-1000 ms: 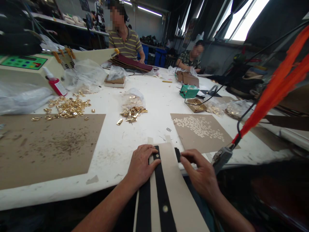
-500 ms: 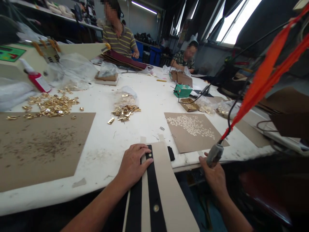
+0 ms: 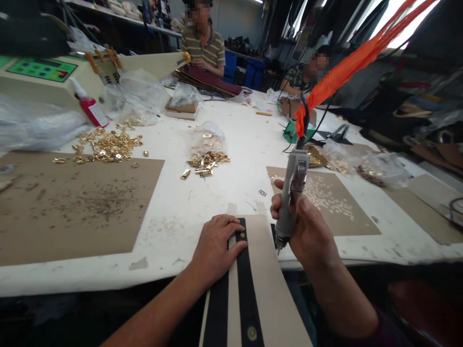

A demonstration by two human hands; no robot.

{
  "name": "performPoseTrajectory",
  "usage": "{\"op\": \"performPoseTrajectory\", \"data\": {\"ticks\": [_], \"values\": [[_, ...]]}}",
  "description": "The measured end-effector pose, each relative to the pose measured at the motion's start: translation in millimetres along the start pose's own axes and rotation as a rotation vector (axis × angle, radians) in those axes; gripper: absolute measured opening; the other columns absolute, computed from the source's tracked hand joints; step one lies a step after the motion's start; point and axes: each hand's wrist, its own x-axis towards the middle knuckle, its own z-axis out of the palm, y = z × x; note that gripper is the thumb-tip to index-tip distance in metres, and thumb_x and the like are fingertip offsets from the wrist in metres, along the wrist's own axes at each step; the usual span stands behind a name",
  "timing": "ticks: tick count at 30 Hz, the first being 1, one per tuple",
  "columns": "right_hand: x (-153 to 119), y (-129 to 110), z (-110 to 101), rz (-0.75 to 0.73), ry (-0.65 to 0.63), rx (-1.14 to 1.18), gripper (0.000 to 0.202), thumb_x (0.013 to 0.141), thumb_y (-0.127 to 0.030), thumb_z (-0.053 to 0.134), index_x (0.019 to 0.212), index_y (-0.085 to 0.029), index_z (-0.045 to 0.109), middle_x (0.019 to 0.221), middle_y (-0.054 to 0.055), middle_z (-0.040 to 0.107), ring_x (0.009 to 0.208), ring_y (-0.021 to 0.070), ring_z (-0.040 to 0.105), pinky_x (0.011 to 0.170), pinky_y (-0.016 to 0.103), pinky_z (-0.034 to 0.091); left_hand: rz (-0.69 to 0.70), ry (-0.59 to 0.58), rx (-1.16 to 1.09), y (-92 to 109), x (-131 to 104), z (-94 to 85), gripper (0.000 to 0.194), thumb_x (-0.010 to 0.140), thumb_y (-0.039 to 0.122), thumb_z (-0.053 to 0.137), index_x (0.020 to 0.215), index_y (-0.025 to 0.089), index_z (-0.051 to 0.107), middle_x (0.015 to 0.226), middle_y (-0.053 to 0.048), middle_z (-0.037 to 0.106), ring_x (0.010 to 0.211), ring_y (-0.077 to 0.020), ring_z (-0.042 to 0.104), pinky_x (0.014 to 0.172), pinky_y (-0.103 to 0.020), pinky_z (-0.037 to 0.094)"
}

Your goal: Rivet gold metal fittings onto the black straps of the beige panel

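My left hand (image 3: 219, 246) lies over the far end of a black strap (image 3: 249, 289), with thumb and fingers on either side of a round metal piece near its tip. The strap rests on a long beige panel (image 3: 265, 270) that hangs over the table's front edge. A second round metal piece shows lower on the strap. In my right hand (image 3: 313, 229) is a grey electric screwdriver (image 3: 291, 197), my fingers wrapped round its body. Its thin tip points down, just right of the panel. An orange wrapping and a black cable run up from its top.
Gold metal parts lie in a heap (image 3: 112, 144) at left and another (image 3: 208, 161) at centre. Small pale rings lie on a brown sheet (image 3: 361, 224) at right. A green box (image 3: 289, 131) stands behind. Two people sit across the white table (image 3: 246, 140).
My right hand has lifted the screwdriver and brought it left, closer to the panel, with its tip now in view. The whole view has shifted; my left hand keeps its place on the strap.
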Motion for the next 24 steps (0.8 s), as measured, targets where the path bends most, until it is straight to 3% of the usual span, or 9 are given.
{"op": "performPoseTrajectory", "data": {"ticks": [2,4,7,10,15,24], "values": [[6.9,5.9,13.0,0.023,-0.006,0.125,0.054,0.088,-0.065,0.06,0.121,-0.022,0.06,0.082,0.002,0.054,0.073,0.0156,0.055,0.068,0.03,0.051,0.001,0.002,-0.01,-1.0,-0.2,0.8,0.027,0.081,0.026,0.083,0.106,0.028,0.072,0.123,-0.002,0.068,0.12,-0.0254,0.058,0.102,-0.045,0.043],[10.1,12.7,22.8,0.026,0.001,0.219,0.049,0.084,-0.062,0.069,0.113,-0.024,0.057,0.081,-0.001,0.051,0.073,0.0146,0.057,0.072,0.031,0.054,0.002,0.003,-0.018,-1.7,0.0,0.9,0.028,0.081,0.026,0.083,0.106,0.028,0.072,0.123,-0.001,0.067,0.12,-0.0247,0.058,0.102,-0.045,0.043],[12.0,24.5,32.2,-0.004,-0.025,0.286,0.045,0.078,-0.052,0.081,0.101,-0.026,0.053,0.08,-0.005,0.051,0.064,0.0109,0.057,0.064,0.028,0.052,0.0,-0.001,-0.023,-2.0,1.0,-0.3,0.029,0.081,0.025,0.084,0.106,0.029,0.071,0.122,-0.001,0.067,0.119,-0.0251,0.058,0.1,-0.045,0.044],[12.2,37.9,36.3,-0.056,-0.029,0.198,0.038,0.082,-0.047,0.081,0.093,-0.023,0.054,0.073,-0.005,0.051,0.055,0.0089,0.051,0.053,0.024,0.045,0.0,-0.006,-0.027,-1.8,1.4,-1.9,0.029,0.081,0.025,0.084,0.106,0.029,0.071,0.122,-0.001,0.068,0.119,-0.0258,0.058,0.1,-0.045,0.044],[11.7,53.7,37.3,-0.128,0.026,-0.027,0.038,0.084,-0.052,0.077,0.085,-0.021,0.056,0.069,-0.003,0.052,0.057,0.0106,0.048,0.054,0.026,0.044,0.001,-0.008,-0.043,-2.1,0.5,-2.1,0.028,0.083,0.026,0.082,0.107,0.029,0.069,0.124,-0.001,0.067,0.12,-0.0252,0.057,0.101,-0.045,0.044],[12.0,62.1,36.7,-0.14,0.03,-0.042,0.032,0.087,-0.048,0.074,0.083,-0.021,0.058,0.068,-0.003,0.051,0.057,0.011,0.047,0.055,0.027,0.044,-0.013,-0.015,-0.057,-1.7,0.5,-2.8,0.029,0.082,0.026,0.082,0.107,0.03,0.068,0.123,0.001,0.067,0.12,-0.0244,0.057,0.101,-0.045,0.044]]}}
